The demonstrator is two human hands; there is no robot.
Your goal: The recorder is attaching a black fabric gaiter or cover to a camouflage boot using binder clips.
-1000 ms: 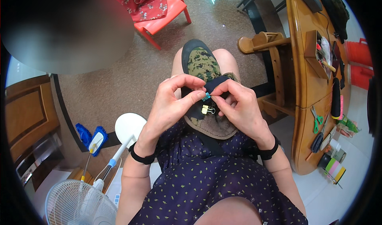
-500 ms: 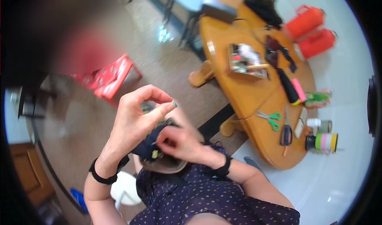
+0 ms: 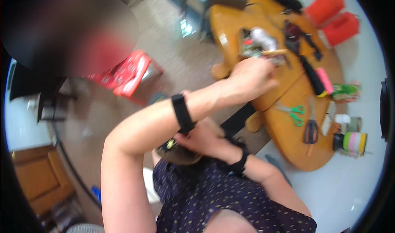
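Note:
My left arm crosses in front of me, and my left hand is over the wooden table, at the near side of a small open box of mixed small items. A white bundle and a tan stick-like piece show in it. The fingers are blurred and partly turned away, so I cannot tell what they hold. In my lap, my right hand is closed on a dark cloth piece bearing a small yellow patch. My left forearm hides part of that cloth.
Green-handled scissors and larger dark-handled scissors lie on the table. Rolls of coloured tape stand beyond its right edge, and two red jugs at the back right. A red-covered seat is at left.
My left hand has swung from above my lap, where it pinched something tiny and bluish, rightward to the box on the table. My right hand remains at the dark cloth. The view has shifted slightly.

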